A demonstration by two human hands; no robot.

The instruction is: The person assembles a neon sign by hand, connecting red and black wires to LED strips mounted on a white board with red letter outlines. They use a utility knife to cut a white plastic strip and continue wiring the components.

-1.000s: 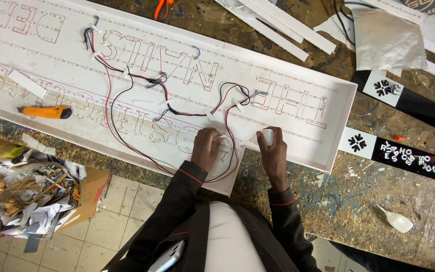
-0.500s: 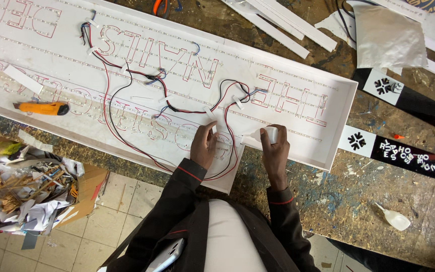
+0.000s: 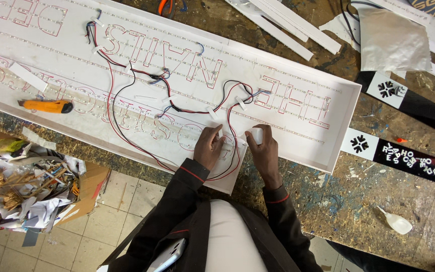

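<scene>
While it lies slantwise across the worn, paint-spattered wooden tabletop [image 3: 328, 201], the long shallow white sign tray [image 3: 346, 113] takes up most of the view, with its near corner hanging over the tabletop's edge above the tiled floor [image 3: 127, 201]. Inside the tray run rows of small light strips along red-outlined letters, linked by loose red and black wires [image 3: 122, 131] that loop down toward the near rim; an orange utility knife [image 3: 46, 106] lies on the tray floor near its left end. Beyond the tray's far rim lie white plastic strips [image 3: 283, 25] and a crumpled grey sheet [image 3: 393, 40]; past its right end wall sits a black strip with white markings [image 3: 409, 158], close to the wall but apart from it. Bare tabletop lies open to the right of the hands, where only a small white plastic bottle [image 3: 396, 221] rests. A heap of paper and wood scraps [image 3: 21, 196] fills the floor at lower left.

Near the tray's front rim, the left hand [image 3: 208, 146] presses its fingers down on the tray floor beside the wire loop, grasping nothing that can be seen. Just beside it, the right hand [image 3: 263, 148] has its fingers curled round a small white roll [image 3: 257, 135], held just above the tray floor.
</scene>
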